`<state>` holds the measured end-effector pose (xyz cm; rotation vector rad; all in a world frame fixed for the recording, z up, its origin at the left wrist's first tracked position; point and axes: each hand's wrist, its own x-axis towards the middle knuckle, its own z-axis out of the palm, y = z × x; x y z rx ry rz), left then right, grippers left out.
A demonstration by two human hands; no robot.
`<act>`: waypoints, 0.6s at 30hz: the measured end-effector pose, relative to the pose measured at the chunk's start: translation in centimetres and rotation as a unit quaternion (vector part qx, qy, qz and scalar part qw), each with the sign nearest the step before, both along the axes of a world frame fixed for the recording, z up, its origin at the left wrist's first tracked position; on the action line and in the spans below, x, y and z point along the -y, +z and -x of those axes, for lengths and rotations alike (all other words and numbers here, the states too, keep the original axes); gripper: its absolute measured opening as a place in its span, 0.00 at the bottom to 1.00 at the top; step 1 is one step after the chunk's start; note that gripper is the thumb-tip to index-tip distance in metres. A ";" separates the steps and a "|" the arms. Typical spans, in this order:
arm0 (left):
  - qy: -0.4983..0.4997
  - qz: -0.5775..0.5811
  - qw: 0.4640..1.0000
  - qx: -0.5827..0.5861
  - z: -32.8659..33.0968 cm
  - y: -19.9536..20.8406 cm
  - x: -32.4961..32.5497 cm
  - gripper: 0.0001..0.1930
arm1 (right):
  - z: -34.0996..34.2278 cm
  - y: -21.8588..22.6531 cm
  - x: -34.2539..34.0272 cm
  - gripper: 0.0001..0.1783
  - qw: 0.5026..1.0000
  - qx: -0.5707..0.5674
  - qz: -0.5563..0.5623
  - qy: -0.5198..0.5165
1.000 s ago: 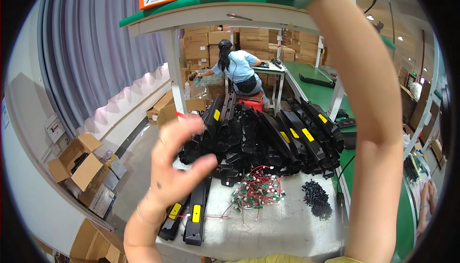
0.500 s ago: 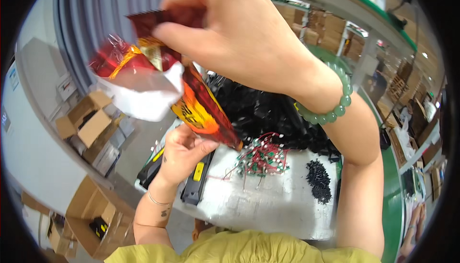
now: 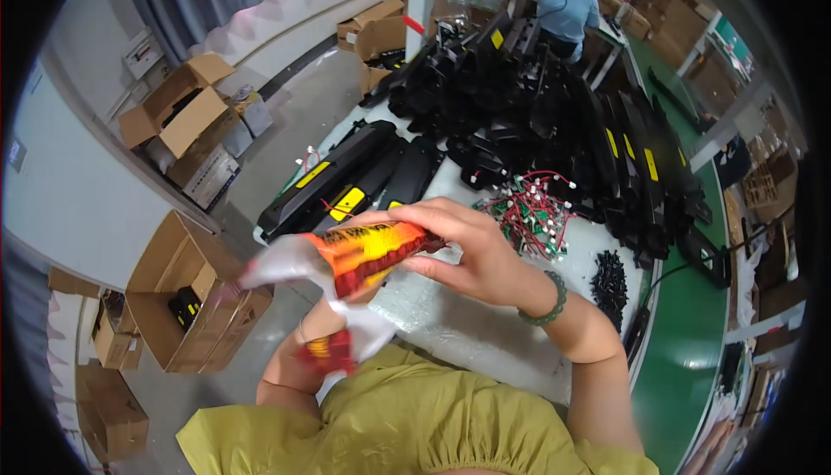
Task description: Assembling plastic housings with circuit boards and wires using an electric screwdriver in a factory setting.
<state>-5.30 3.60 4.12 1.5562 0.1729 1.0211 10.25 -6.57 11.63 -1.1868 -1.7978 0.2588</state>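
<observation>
Item: two open cardboard boxes, well apart from the hands on their left, one lower [image 3: 234,323] with a black part inside, the other [image 3: 195,133] farther off.

Item: several long black casings [image 3: 346,168] with yellow stickers, lying side by side just beyond the left hand.

Item: left hand [image 3: 365,294], with a thin bracelet at its wrist, largely hidden behind the packet; whether it grips or merely steadies, I cannot tell from here.

Item: one red, orange and yellow packet [image 3: 372,250], held in front of the wearer's chest; its narrow end lies in the right hand, its loose, pale-lined end sags leftward (rather blurred, that end), a red-and-yellow flap dangling over the left forearm.

Item: right hand [image 3: 476,250], green bead bracelet [image 3: 547,300] at the wrist, thumb and fingers pinching the packet's narrow end.

Item: a tangle of red wires [image 3: 532,215] with white plugs and green boards, on the table [image 3: 493,336] just beyond the right hand.

Item: a large heap of black casings [image 3: 537,103], beyond both hands.

Item: a co-worker in light blue [image 3: 567,12], well beyond the right hand.

Item: a small pile of tiny black pieces [image 3: 609,289], right of the right hand.
</observation>
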 end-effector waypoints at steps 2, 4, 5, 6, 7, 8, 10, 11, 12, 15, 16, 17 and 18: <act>-0.022 0.175 0.984 0.038 -0.1 -0.2 1.4 0.12 | 0.5 -0.9 1.0 0.30 0.999 0.003 0.023 -0.031; -0.008 0.084 0.996 -0.031 0.4 -0.2 1.5 0.13 | 0.5 -1.5 1.9 0.31 0.999 -0.005 0.033 -0.031; -0.032 0.012 0.985 -0.167 0.7 0.4 0.7 0.12 | 0.0 -2.0 2.2 0.29 0.998 0.015 0.018 -0.062; -0.040 0.019 0.984 -0.174 0.7 -0.2 1.0 0.12 | -0.4 -2.4 2.5 0.27 0.995 0.035 0.004 -0.092; 0.006 -0.075 0.979 -0.192 0.9 -0.8 1.2 0.14 | -0.6 -2.7 2.5 0.27 0.996 0.029 0.010 -0.089; 0.051 -0.169 0.962 -0.208 1.1 -1.4 1.4 0.16 | -0.7 -3.0 2.6 0.24 0.994 0.032 0.015 -0.106; 0.054 -0.255 0.943 -0.206 0.9 0.5 2.0 0.16 | -0.8 -3.4 3.0 0.17 0.988 0.050 0.023 -0.146; 0.013 -0.248 0.950 -0.188 0.3 3.1 2.1 0.15 | -0.9 -3.8 3.1 0.17 0.988 0.048 0.027 -0.147; 0.072 -0.302 0.930 -0.198 0.2 3.6 2.1 0.15 | -1.1 -4.0 3.2 0.17 0.988 0.041 0.025 -0.149; 0.076 -0.254 0.945 -0.190 0.4 5.4 2.3 0.22 | -1.3 -4.8 3.7 0.16 0.987 0.026 0.007 -0.158; 0.037 -0.218 0.956 -0.191 0.6 5.8 2.1 0.28 | -1.5 -5.3 4.0 0.16 0.984 0.007 -0.009 -0.176; 0.019 -0.201 0.970 -0.136 0.9 5.7 2.0 0.39 | -1.6 -6.0 4.2 0.15 0.981 -0.012 -0.026 -0.193; -0.022 -0.137 0.988 -0.066 0.6 6.3 2.2 0.46 | -1.3 -7.5 4.0 0.16 0.978 -0.123 -0.009 -0.169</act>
